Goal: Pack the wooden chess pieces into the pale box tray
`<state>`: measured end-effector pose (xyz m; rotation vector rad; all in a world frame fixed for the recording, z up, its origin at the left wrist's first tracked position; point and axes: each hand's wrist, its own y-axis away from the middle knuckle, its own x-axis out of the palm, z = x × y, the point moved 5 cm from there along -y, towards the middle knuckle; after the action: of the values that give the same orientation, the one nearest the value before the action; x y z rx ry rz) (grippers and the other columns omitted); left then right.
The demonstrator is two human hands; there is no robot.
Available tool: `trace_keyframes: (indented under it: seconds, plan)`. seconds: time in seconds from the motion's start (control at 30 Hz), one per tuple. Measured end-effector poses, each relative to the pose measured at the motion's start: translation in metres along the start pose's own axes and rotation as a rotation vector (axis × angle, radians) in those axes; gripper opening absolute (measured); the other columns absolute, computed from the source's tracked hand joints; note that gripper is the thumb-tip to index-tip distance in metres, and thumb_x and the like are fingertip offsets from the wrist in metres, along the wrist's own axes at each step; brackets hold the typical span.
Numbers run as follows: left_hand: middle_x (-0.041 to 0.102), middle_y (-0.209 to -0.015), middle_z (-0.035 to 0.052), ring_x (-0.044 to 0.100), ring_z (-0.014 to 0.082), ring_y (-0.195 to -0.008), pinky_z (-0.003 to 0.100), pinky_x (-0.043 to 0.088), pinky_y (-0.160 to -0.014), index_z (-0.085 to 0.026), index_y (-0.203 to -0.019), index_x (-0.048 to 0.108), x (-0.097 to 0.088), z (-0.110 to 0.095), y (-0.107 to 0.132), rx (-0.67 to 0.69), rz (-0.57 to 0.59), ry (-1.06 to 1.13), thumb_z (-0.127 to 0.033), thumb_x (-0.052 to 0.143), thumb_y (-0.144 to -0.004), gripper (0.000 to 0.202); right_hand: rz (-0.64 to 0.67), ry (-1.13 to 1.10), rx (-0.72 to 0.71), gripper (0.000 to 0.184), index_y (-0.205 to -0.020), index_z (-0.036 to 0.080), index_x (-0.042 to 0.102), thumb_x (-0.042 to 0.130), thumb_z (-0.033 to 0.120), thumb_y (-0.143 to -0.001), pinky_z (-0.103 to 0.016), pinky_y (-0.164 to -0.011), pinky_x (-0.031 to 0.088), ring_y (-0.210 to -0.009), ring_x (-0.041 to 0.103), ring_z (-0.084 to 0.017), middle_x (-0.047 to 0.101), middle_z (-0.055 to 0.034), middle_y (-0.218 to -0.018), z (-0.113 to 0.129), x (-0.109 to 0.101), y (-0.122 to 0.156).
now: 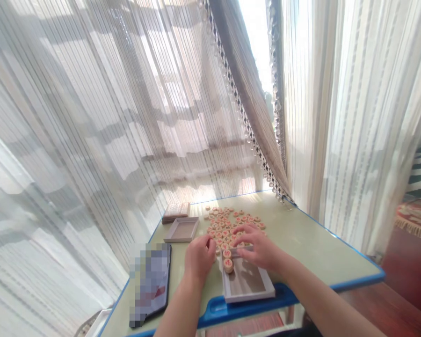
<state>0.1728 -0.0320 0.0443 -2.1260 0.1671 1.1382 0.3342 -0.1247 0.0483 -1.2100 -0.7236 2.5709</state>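
Many round wooden Chinese chess pieces point(219, 228) with red and dark characters lie spread over the table. At their near side stands a shallow white box tray point(249, 281), with two chess pieces point(228, 266) in its left end. My left hand point(199, 256) is closed beside the tray's left edge, its thumb and fingers curled together next to the pieces; whether something is between them is hidden. Over the tray's far edge, my right hand point(256, 245) reaches toward the pieces with its fingers apart and nothing visible in its grasp.
A pale green table point(312, 243) with a blue rim carries everything. An open box lid point(182, 229) and a stacked brown box point(176, 211) sit at the back left. Nearer on the left lies a tablet point(152, 285), partly blurred. Sheer curtains point(126, 117) hang behind the table.
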Motion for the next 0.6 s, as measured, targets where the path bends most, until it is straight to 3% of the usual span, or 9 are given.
trace_keyframes:
  seconds: [0.13,0.2,0.27,0.37,0.47,0.6]
  plan:
    - [0.068,-0.076,0.0028,0.06,0.0158,-0.072,0.025,0.04,-0.067,-0.02,-0.079,0.065,-0.011,0.011,-0.01,-0.138,-0.091,0.034,-0.025,0.039,-0.084,0.027,0.044,0.03,0.005,0.043,-0.114,0.023,0.064,0.066,0.035,-0.073,-0.045,-0.105,0.03,-0.121,0.044,-0.027,0.054,-0.0094,-0.128,-0.008,-0.004,-0.033]
    - [0.07,-0.093,0.0054,0.062,0.0181,-0.087,0.027,0.043,-0.077,-0.018,-0.094,0.066,-0.013,0.014,-0.025,-0.142,-0.085,0.045,-0.025,0.041,-0.083,0.028,0.113,0.108,-0.027,0.053,-0.122,0.024,0.058,0.064,0.044,-0.074,-0.047,-0.106,0.028,-0.127,0.038,-0.029,0.048,-0.01,-0.136,-0.009,-0.002,-0.054]
    - [0.067,-0.107,0.0079,0.06,0.0198,-0.101,0.029,0.041,-0.09,-0.016,-0.102,0.065,-0.01,0.015,-0.045,-0.086,-0.039,0.004,-0.019,0.042,-0.082,0.031,0.178,0.189,-0.079,0.051,-0.122,0.023,0.059,0.062,0.045,-0.075,-0.046,-0.106,0.029,-0.127,0.039,-0.029,0.047,-0.0101,-0.137,-0.011,0.004,-0.076]
    - [0.065,-0.114,0.0083,0.057,0.0203,-0.108,0.029,0.039,-0.096,-0.015,-0.109,0.064,0.005,0.019,-0.074,-0.013,0.122,-0.089,-0.011,0.042,-0.079,0.037,0.257,0.28,-0.075,0.042,-0.115,0.024,0.065,0.061,0.043,-0.077,-0.043,-0.105,0.032,-0.126,0.041,-0.028,0.05,-0.0087,-0.135,-0.019,0.018,-0.104]
    - [0.064,-0.116,0.0102,0.057,0.0224,-0.11,0.031,0.04,-0.096,-0.014,-0.112,0.063,0.022,0.029,-0.092,-0.009,0.202,-0.168,-0.01,0.043,-0.079,0.039,0.3,0.322,-0.029,0.031,-0.106,0.028,0.069,0.054,0.038,-0.081,-0.043,-0.102,0.035,-0.124,0.043,-0.027,0.053,-0.0055,-0.132,-0.032,0.034,-0.125]
    - [0.069,-0.104,0.0104,0.061,0.023,-0.101,0.031,0.044,-0.088,-0.017,-0.1,0.068,0.038,0.035,-0.095,0.008,0.239,-0.142,-0.02,0.045,-0.082,0.03,0.315,0.347,-0.019,0.025,-0.095,0.03,0.074,0.055,0.033,-0.078,-0.04,-0.1,0.038,-0.121,0.046,-0.027,0.055,-0.0022,-0.13,-0.053,0.054,-0.14]
